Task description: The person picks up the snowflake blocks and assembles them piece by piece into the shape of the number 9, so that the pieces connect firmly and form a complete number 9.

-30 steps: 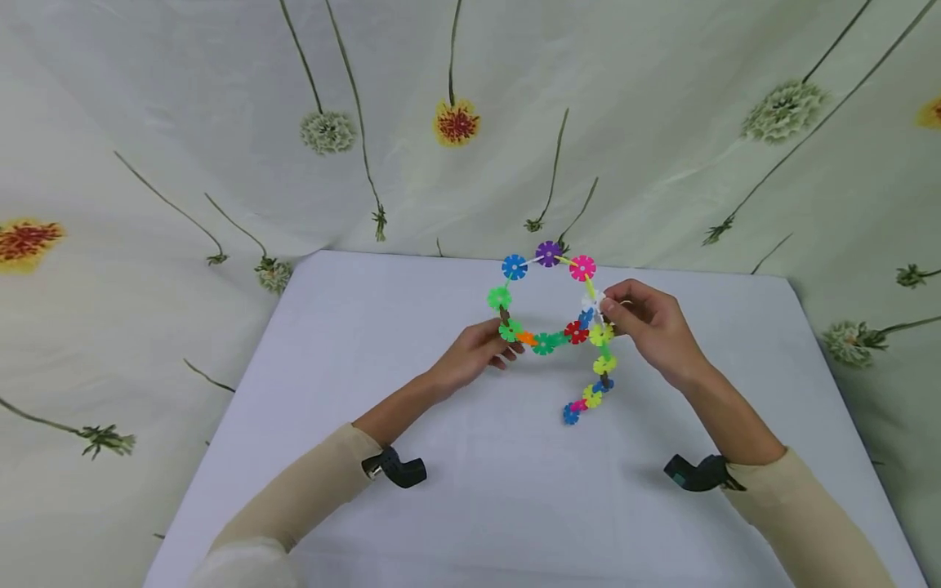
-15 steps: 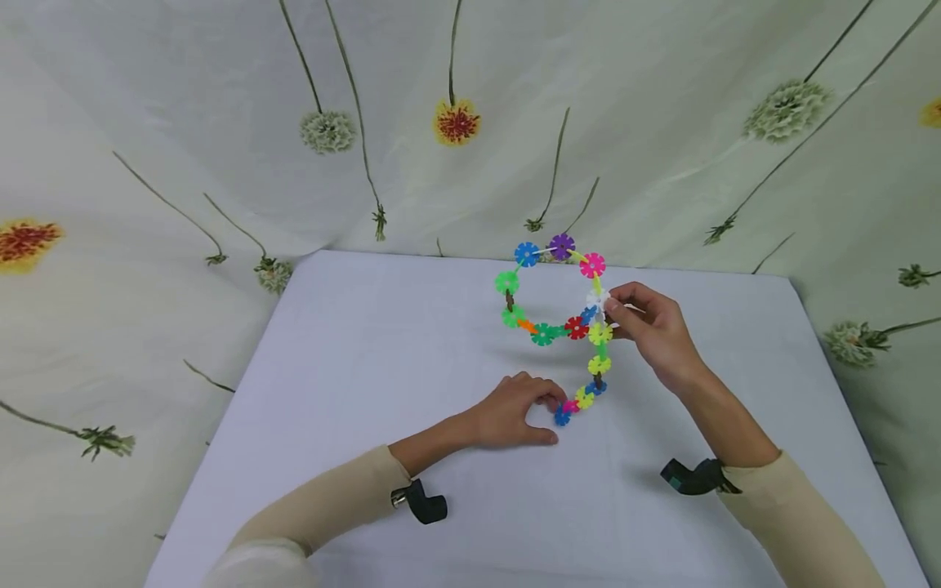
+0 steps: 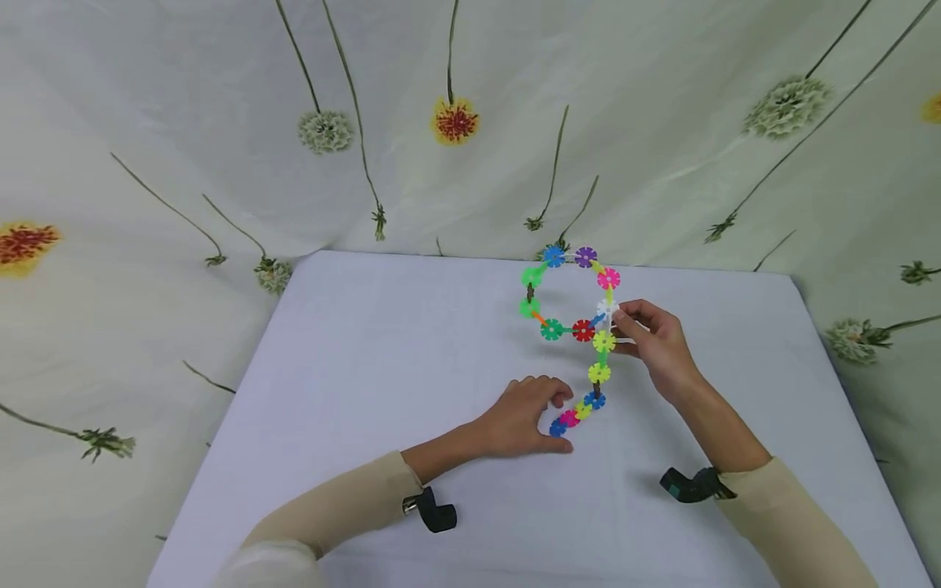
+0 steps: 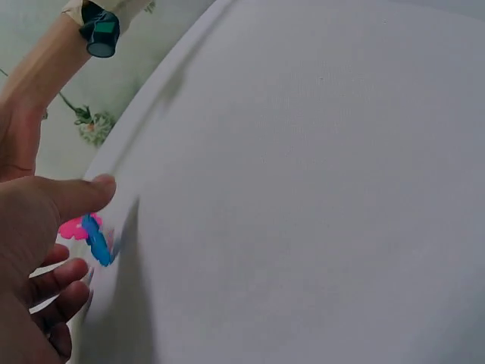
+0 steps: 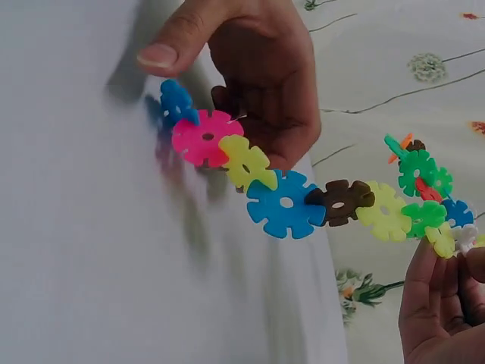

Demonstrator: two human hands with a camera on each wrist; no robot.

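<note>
A chain of notched plastic snowflake discs (image 3: 584,330) in many colours stands in the air as a ring with a curved tail below it. My right hand (image 3: 662,349) pinches it by the white disc (image 3: 607,309) on the ring's right side. At the tail's lower end are a pink disc (image 5: 203,138) and a blue disc (image 3: 558,428). My left hand (image 3: 518,418) is curved around this end, thumb below and fingers above. In the right wrist view, the left thumb appears apart from the blue end disc (image 5: 176,101). Left fingers partly overlap behind the tail there.
A white-covered table (image 3: 382,343) lies under both hands. Behind it hangs a pale cloth (image 3: 639,65) printed with flowers. Each forearm wears a black wrist camera, one on the left (image 3: 435,513) and one on the right (image 3: 687,485).
My left hand has left the ring's left side and come down to the tail's lower end. The ring has shifted right and turned slightly, still in my right hand's pinch.
</note>
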